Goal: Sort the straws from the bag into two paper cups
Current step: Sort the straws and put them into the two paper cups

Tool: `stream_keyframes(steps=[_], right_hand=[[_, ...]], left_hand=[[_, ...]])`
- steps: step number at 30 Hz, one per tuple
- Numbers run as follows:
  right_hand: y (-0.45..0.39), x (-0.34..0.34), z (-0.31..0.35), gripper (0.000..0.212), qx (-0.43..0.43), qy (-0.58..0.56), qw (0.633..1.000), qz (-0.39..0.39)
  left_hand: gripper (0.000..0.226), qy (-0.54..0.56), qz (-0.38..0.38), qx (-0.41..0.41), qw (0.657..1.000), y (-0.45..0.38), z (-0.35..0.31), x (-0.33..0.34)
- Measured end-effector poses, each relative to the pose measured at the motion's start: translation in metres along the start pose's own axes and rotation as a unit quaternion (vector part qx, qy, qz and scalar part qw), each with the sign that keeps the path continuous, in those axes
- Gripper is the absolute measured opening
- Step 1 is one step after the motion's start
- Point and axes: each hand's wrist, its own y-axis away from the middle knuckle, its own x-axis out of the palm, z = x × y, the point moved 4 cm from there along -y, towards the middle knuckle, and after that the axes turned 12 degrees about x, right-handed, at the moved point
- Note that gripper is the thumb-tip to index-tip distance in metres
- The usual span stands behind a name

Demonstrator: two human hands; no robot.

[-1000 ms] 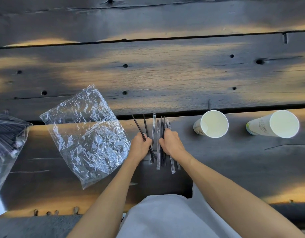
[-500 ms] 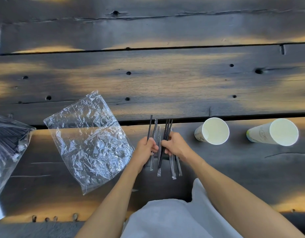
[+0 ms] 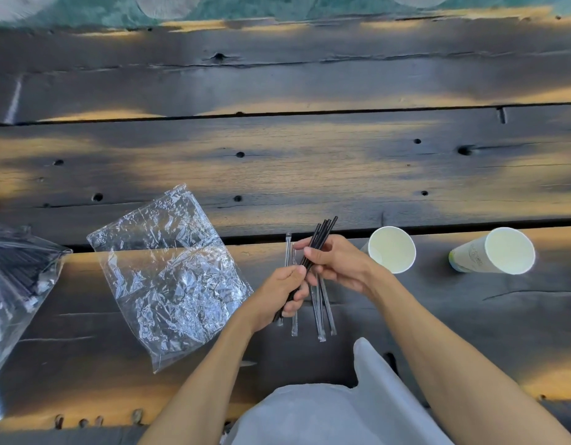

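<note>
A bunch of bare black straws (image 3: 323,232) is lifted off the wooden table, tilted up to the right. My left hand (image 3: 279,295) pinches the bunch's lower end and my right hand (image 3: 337,264) grips its middle. Several straws in clear wrappers (image 3: 322,316) lie flat on the table under my hands. Two empty white paper cups stand to the right: the nearer cup (image 3: 392,249) just beyond my right hand, the farther cup (image 3: 499,251) further right. An empty, crumpled clear bag (image 3: 168,271) lies to the left.
A second clear bag (image 3: 16,284) holding many black straws sits at the far left edge. The table (image 3: 309,175) is made of dark wooden planks with gaps and holes. A pale cloth over my lap (image 3: 325,412) shows at the bottom.
Both hands have gathered the bare black straws into one bunch and raised it off the table, tilted right. The wrapped straws stay lying on the table. The camera has tipped upward.
</note>
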Motion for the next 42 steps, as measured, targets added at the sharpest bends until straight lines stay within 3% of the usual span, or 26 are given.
stream_keyframes(steps=[5, 9, 14, 18, 22, 27, 33, 38, 41, 42], right_hand=[[0.021, -0.001, 0.01, 0.009, -0.032, -0.008, 0.999, 0.013], [0.052, -0.021, 0.021, 0.011, -0.094, -0.014, 0.99, -0.107], [0.109, -0.083, 0.029, 0.01, -0.198, -0.119, 0.943, -0.241], [0.145, -0.116, 0.023, 0.013, -0.259, -0.169, 0.894, -0.325], [0.147, -0.122, 0.01, 0.01, -0.243, -0.11, 0.884, -0.385], [0.118, -0.112, 0.003, 0.006, -0.191, -0.025, 0.902, -0.386], [0.114, -0.118, 0.004, 0.006, -0.169, -0.03, 0.899, -0.404], [0.141, -0.106, 0.041, 0.021, -0.232, 0.035, 0.855, -0.462], [0.149, -0.08, 0.068, 0.021, -0.296, 0.13, 0.803, -0.501], [0.144, -0.069, 0.072, 0.018, -0.303, 0.141, 0.806, -0.488]], left_hand=[[0.035, -0.02, 0.034, 0.019, 0.999, -0.003, -0.01, 0.009], [0.037, -0.088, 0.014, 0.033, 0.995, -0.006, -0.008, 0.012], [0.027, -0.145, -0.092, 0.022, 0.985, -0.009, 0.014, -0.006], [0.004, -0.299, -0.211, 0.034, 0.93, -0.005, 0.034, -0.028], [0.014, -0.311, -0.236, 0.012, 0.921, -0.001, 0.047, -0.038], [0.012, -0.319, -0.245, -0.011, 0.915, 0.003, 0.054, -0.04], [0.014, -0.306, -0.259, -0.032, 0.916, 0.007, 0.061, -0.045], [0.014, -0.298, -0.27, -0.034, 0.915, 0.005, 0.063, -0.047], [0.014, -0.3, -0.278, -0.03, 0.912, 0.002, 0.06, -0.047], [0.015, -0.305, -0.28, -0.03, 0.91, 0.001, 0.058, -0.047]])
